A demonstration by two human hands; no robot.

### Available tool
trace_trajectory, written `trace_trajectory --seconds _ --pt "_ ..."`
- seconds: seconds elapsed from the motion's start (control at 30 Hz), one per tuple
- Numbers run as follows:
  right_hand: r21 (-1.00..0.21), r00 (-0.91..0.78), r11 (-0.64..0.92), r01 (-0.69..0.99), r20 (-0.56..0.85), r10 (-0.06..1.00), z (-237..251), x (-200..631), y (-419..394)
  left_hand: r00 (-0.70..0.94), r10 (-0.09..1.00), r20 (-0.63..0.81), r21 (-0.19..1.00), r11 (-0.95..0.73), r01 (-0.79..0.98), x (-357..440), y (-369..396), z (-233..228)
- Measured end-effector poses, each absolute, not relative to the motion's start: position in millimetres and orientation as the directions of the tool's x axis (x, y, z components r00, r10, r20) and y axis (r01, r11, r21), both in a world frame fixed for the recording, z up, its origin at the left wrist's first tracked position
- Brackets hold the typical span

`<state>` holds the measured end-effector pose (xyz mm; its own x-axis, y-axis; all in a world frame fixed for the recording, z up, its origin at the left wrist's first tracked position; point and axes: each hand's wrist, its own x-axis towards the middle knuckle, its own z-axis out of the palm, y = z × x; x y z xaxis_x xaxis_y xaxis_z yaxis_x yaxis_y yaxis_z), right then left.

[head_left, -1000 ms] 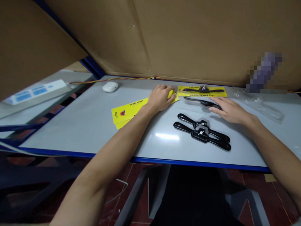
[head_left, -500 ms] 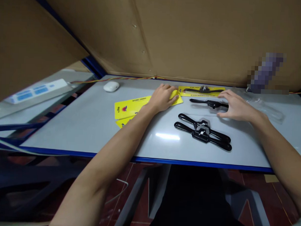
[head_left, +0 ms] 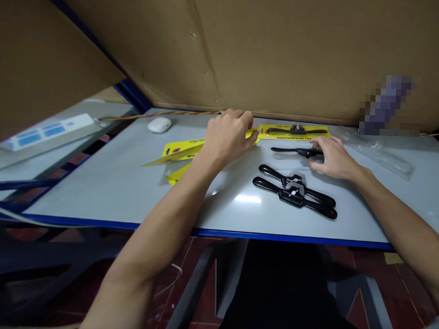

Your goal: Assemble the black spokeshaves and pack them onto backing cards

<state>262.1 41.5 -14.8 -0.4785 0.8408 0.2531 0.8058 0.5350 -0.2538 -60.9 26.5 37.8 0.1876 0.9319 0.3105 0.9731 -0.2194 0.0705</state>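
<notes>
A yellow printed card [head_left: 169, 156] is pinched in my left hand [head_left: 228, 135] and stands tilted up off the table. Under it lie other yellow cards [head_left: 176, 174], partly covered by my forearm. My right hand [head_left: 331, 156] is closed around one end of a black spokeshave [head_left: 290, 151], slightly blurred, whose other handle points left. Nearer the front edge, two more black spokeshaves lie close together, the rear one [head_left: 271, 172] partly behind the front one [head_left: 292, 198]. Behind my right hand, a spokeshave [head_left: 297, 130] rests on a yellow backing card [head_left: 265, 133].
Clear plastic packaging [head_left: 381, 156] lies at the right of the grey table [head_left: 114, 180]. A white rounded case [head_left: 159, 125] sits at the back left. The power strip [head_left: 49, 132] is on a side surface. Cardboard [head_left: 263, 51] walls the back, with a pixelated object [head_left: 387, 103] at right.
My left hand has risen and moved left, tilting a yellow card up off the others. My right hand has moved slightly left and closed on the spokeshave, which has shifted left too.
</notes>
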Motion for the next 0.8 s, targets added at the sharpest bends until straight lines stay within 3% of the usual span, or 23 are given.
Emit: trace_trajectory --seconds 0.13,0.3,0.5,0.8 --pt "-0.297 -0.482 0.526 0.797 0.211 0.850 -12 261 39 0.362 0.899 0.245 0.021 -0.378 0.926 -56 21 33" --pt "-0.303 -0.476 0.512 0.803 0.190 0.859 -10 264 39 0.431 0.896 0.106 0.107 -0.441 0.891 -57 30 16" --pt "-0.319 -0.481 0.530 0.786 0.223 0.848 -11 267 42 0.491 0.839 0.235 0.261 -0.541 0.800 -68 46 -1" --pt "-0.313 -0.480 0.521 0.794 0.202 0.854 -11 266 43 0.573 0.763 0.300 0.258 -0.643 0.721 -70 53 -7"
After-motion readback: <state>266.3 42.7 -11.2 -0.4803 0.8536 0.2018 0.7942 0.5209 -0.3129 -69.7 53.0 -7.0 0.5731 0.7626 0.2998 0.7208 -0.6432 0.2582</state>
